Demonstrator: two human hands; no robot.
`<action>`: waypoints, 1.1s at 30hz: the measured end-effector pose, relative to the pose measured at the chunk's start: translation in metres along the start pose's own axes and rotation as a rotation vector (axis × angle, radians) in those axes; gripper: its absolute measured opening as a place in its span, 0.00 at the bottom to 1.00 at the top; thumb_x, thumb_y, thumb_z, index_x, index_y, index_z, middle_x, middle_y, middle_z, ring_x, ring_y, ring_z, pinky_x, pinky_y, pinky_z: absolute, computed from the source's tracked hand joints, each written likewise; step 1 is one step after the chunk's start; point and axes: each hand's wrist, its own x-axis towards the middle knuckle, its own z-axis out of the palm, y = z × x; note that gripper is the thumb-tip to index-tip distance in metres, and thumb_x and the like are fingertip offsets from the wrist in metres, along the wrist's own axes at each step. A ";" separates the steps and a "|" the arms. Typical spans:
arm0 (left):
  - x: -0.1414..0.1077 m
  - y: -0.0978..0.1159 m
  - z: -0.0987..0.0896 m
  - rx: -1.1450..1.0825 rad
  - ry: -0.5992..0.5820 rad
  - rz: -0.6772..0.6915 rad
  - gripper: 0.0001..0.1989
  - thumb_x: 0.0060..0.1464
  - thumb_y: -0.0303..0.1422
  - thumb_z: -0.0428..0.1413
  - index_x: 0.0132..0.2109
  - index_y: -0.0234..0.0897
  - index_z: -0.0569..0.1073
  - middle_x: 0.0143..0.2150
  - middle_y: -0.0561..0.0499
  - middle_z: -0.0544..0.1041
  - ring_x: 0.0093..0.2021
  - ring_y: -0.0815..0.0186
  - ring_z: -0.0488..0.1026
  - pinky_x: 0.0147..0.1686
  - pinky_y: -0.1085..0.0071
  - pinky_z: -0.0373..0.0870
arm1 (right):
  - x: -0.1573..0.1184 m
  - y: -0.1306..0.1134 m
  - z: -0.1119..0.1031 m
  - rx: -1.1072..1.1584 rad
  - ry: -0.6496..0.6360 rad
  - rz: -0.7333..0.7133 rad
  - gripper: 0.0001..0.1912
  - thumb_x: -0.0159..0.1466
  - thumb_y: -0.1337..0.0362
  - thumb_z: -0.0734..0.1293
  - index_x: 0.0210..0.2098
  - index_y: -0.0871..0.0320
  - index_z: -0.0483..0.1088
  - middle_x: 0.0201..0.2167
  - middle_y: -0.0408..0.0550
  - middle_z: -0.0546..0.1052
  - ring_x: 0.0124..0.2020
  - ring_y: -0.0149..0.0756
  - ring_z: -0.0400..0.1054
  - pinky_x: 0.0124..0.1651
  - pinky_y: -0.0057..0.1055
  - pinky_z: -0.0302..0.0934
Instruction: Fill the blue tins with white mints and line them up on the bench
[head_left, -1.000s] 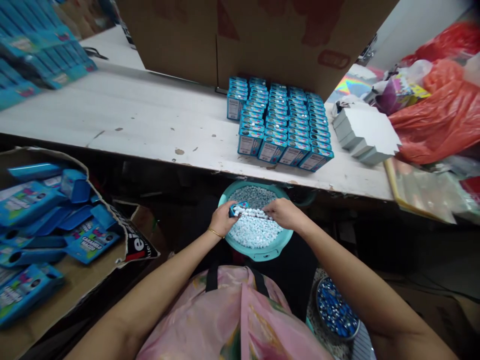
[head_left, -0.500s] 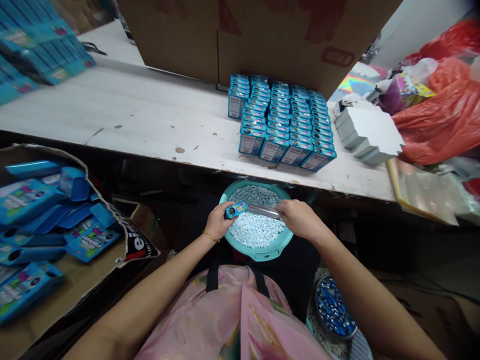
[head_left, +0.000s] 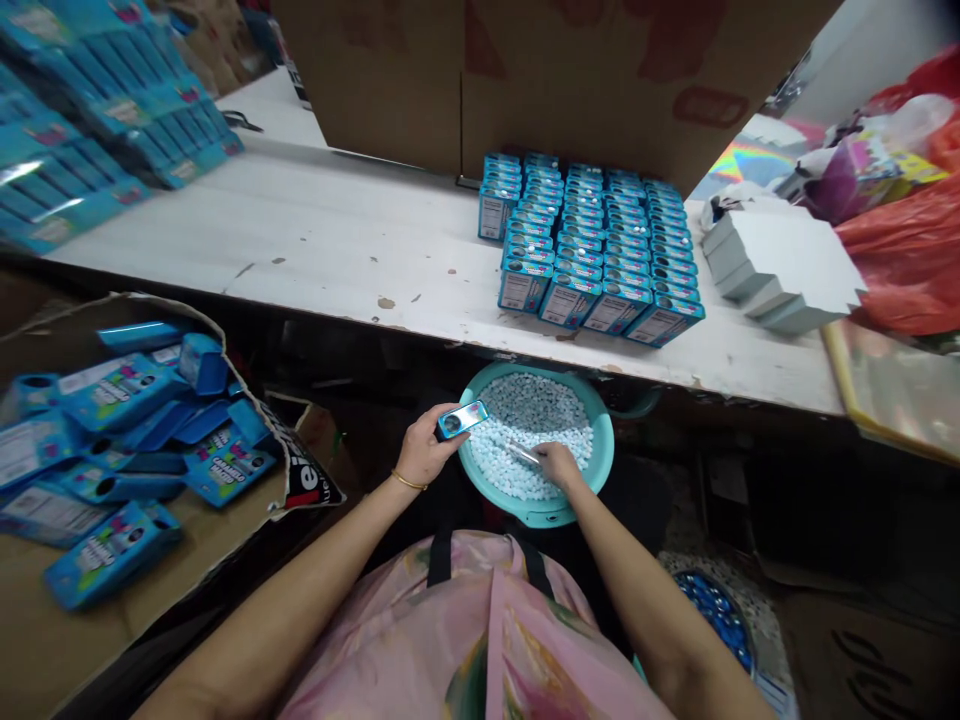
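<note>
My left hand [head_left: 424, 447] is closed round a small blue box [head_left: 461, 420], its end with a dark round hole facing up, at the left rim of a turquoise basin [head_left: 604, 440]. The basin holds many small pale pellets [head_left: 517, 470]. Low over the pellets, my right hand [head_left: 559, 466] grips a clear tube-like scoop [head_left: 523, 452], whose tip lies among them. The box and the scoop are apart.
Rows of filled-looking blue boxes [head_left: 592, 250] stand on the white table [head_left: 337, 250]. Left is a carton [head_left: 225, 540] of loose blue boxes [head_left: 112, 550]. White stacked card [head_left: 787, 260] and red bags [head_left: 900, 250] lie right. A bowl of blue wrapped pieces [head_left: 712, 610] sits lower right.
My right hand has drawn the scoop away from the box and lowered it into the pellets. My left hand still holds the box, slightly farther left of the basin. The view has shifted left.
</note>
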 end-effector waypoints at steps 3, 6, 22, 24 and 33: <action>0.002 -0.001 -0.004 0.034 0.013 -0.010 0.19 0.44 0.36 0.56 0.45 0.37 0.68 0.41 0.49 0.73 0.39 0.64 0.71 0.41 0.68 0.66 | -0.007 0.015 -0.024 0.103 0.001 -0.039 0.15 0.54 0.69 0.57 0.35 0.57 0.73 0.27 0.44 0.74 0.31 0.32 0.65 0.32 0.24 0.54; 0.006 -0.003 0.004 0.079 -0.002 -0.008 0.20 0.43 0.36 0.56 0.45 0.37 0.68 0.41 0.48 0.73 0.40 0.63 0.70 0.41 0.67 0.66 | -0.031 0.018 -0.064 0.232 0.016 -0.161 0.15 0.54 0.69 0.57 0.36 0.60 0.73 0.26 0.43 0.73 0.30 0.31 0.64 0.32 0.24 0.54; 0.018 0.022 0.021 0.119 -0.084 0.085 0.19 0.42 0.33 0.57 0.45 0.38 0.68 0.41 0.49 0.72 0.41 0.63 0.69 0.43 0.68 0.65 | -0.083 -0.004 -0.124 0.046 0.152 -0.236 0.17 0.59 0.67 0.55 0.43 0.55 0.70 0.35 0.45 0.73 0.37 0.31 0.64 0.38 0.24 0.54; 0.025 0.033 0.008 0.071 -0.088 0.098 0.19 0.42 0.33 0.57 0.45 0.37 0.67 0.41 0.49 0.72 0.40 0.64 0.69 0.42 0.69 0.65 | -0.080 0.008 -0.112 -0.017 0.155 -0.160 0.17 0.58 0.69 0.55 0.41 0.55 0.71 0.35 0.46 0.73 0.37 0.31 0.64 0.37 0.24 0.54; 0.151 0.083 -0.010 -0.204 -0.069 0.147 0.24 0.37 0.37 0.60 0.43 0.33 0.66 0.35 0.51 0.72 0.36 0.67 0.70 0.40 0.70 0.67 | -0.072 0.013 -0.065 -0.138 0.193 -0.024 0.18 0.57 0.72 0.53 0.34 0.50 0.71 0.33 0.45 0.72 0.37 0.32 0.66 0.33 0.24 0.51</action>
